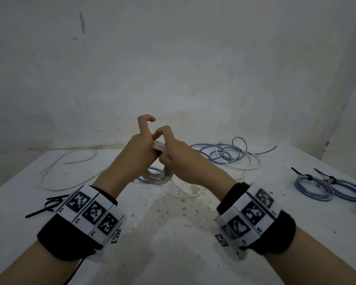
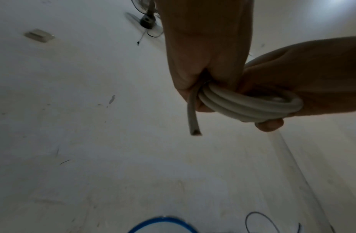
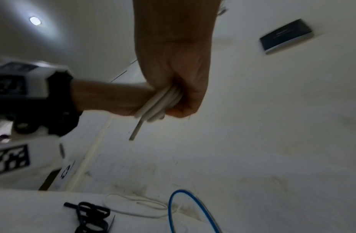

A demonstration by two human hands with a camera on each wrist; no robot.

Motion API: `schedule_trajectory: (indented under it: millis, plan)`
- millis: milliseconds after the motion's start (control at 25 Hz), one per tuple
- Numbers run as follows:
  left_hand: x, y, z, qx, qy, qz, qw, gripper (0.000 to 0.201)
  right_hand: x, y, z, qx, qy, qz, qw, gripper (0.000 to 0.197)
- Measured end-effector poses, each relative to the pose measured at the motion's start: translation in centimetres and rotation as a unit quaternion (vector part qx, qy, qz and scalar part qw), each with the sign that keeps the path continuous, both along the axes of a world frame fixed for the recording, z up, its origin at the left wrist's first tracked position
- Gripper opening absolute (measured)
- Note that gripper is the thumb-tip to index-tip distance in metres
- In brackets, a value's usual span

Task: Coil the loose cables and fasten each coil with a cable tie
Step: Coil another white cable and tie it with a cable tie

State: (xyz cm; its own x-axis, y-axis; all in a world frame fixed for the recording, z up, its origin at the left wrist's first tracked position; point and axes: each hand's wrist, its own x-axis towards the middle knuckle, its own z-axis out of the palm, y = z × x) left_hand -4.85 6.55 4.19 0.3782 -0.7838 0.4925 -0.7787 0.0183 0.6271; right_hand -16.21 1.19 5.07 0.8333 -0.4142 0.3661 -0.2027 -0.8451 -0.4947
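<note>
Both hands, left hand and right hand, are clamping their fingers around a white cable coil above the table.

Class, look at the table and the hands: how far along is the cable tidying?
Done: two blue-and-grey cable coils lie at the table's right, each cinched with a black tie. In hand: the left hand and right hand both grip a coiled white cable, its cut end sticking out, no tie visible on it. Left: the tangled blue and white cables, one loose white cable; spare black cable ties wait at left.
</note>
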Motion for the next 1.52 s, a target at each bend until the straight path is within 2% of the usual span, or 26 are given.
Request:
schedule_trajectory:
  millis: [120, 200, 240, 280, 320, 360, 400, 440, 480, 560, 600, 680, 760, 800, 880, 960, 1040, 1080, 1120, 1200, 1240, 1320, 1440, 1520]
  plan:
    - [-0.2, 0.9, 0.5, -0.129, 0.041, -0.029, 0.99, 0.051, 0.6, 0.8, -0.5, 0.048, -0.121, -0.019, 0.991, 0.02]
    - [-1.4, 1.3, -0.4, -0.222, 0.075, -0.006, 0.972, 0.041, 0.9, 1.1, -0.8, 0.066, -0.233, -0.042, 0.969, 0.016]
    - [-1.9, 1.3, -0.9, -0.251, 0.129, 0.013, 0.959, 0.028, 1.2, 1.1, -0.9, 0.087, -0.292, -0.052, 0.951, 0.015]
    - [-2.5, 1.1, -1.3, -0.251, 0.218, 0.012, 0.943, 0.013, 1.5, 1.1, -1.2, 0.108, -0.326, -0.067, 0.937, 0.014]
    - [-2.8, 0.9, -1.4, -0.233, 0.331, -0.008, 0.915, 0.007, 1.8, 1.0, -1.4, 0.112, -0.326, -0.089, 0.934, 0.013]
    - [-2.7, 0.6, -1.4, -0.207, 0.418, -0.035, 0.884, 0.016, 2.1, 0.9, -1.5, 0.09, -0.298, -0.115, 0.943, 0.013]
    - [-2.4, 0.5, -1.5, -0.186, 0.456, -0.057, 0.869, 0.022, 2.2, 0.6, -1.7, 0.043, -0.248, -0.139, 0.958, 0.016]
    - [-1.8, 0.4, -1.5, -0.172, 0.439, -0.059, 0.88, 0.024, 2.1, 0.2, -1.8, -0.03, -0.198, -0.153, 0.968, 0.023]
    - [-1.2, 0.4, -1.6, -0.16, 0.39, -0.05, 0.905, 0.026, 2.0, -0.2, -1.9, -0.122, -0.156, -0.151, 0.968, 0.031]
    - [0.1, 0.7, -1.8, -0.136, 0.236, -0.028, 0.962, 0.029, 2.5, -0.7, -2.2, -0.302, -0.068, -0.117, 0.944, 0.039]
    - [0.6, 1.1, -2.1, -0.127, 0.171, -0.024, 0.977, 0.027, 2.8, -0.7, -2.2, -0.346, -0.047, -0.105, 0.931, 0.039]
    - [1.4, 1.9, -2.5, -0.128, 0.098, -0.015, 0.987, 0.028, 3.6, -0.4, -2.9, -0.368, -0.048, -0.113, 0.922, 0.041]
    - [2.4, 3.0, -3.0, -0.154, 0.065, 0.029, 0.985, 0.038, 4.8, 0.4, -3.7, -0.327, 0.0, -0.101, 0.939, 0.028]
    - [3.1, 3.6, -3.5, -0.169, 0.055, 0.054, 0.983, 0.041, 5.5, 1.0, -4.2, -0.295, 0.03, -0.069, 0.952, 0.02]
    - [5.0, 4.8, -4.4, -0.177, 0.033, 0.094, 0.979, 0.042, 6.9, 2.4, -4.4, -0.247, 0.049, -0.005, 0.968, 0.026]
    - [7.1, 6.3, -5.1, -0.174, 0.044, 0.133, 0.975, 0.042, 8.6, 2.9, -4.3, -0.111, 0.038, 0.066, 0.991, 0.033]
    - [9.5, 7.9, -5.1, -0.185, 0.091, 0.184, 0.961, 0.038, 9.9, 2.4, -4.9, 0.028, 0.049, 0.112, 0.992, 0.033]
    - [10.4, 8.6, -4.7, -0.195, 0.116, 0.199, 0.953, 0.035, 10.2, 1.9, -5.5, 0.028, 0.089, 0.116, 0.989, 0.03]
    - [11.2, 9.3, -4.5, -0.204, 0.133, 0.209, 0.947, 0.033, 10.6, 1.5, -6.2, -0.03, 0.155, 0.123, 0.98, 0.026]
    - [12.3, 10.0, -4.2, -0.201, 0.143, 0.223, 0.943, 0.035, 11.5, 1.1, -7.9, -0.17, 0.287, 0.14, 0.932, 0.027]
    - [12.5, 10.2, -4.3, -0.194, 0.145, 0.229, 0.943, 0.036, 12.0, 1.2, -8.7, -0.21, 0.325, 0.15, 0.91, 0.029]
    - [12.9, 9.9, -4.7, -0.183, 0.161, 0.24, 0.94, 0.036, 12.9, 1.5, -9.8, -0.224, 0.355, 0.156, 0.894, 0.03]
    - [13.1, 9.4, -5.6, -0.186, 0.191, 0.222, 0.938, 0.034, 13.6, 1.6, -11.0, -0.191, 0.35, 0.144, 0.906, 0.025]
    - [13.0, 9.1, -5.8, -0.198, 0.203, 0.204, 0.937, 0.031, 13.8, 1.4, -11.3, -0.2, 0.335, 0.132, 0.911, 0.02]
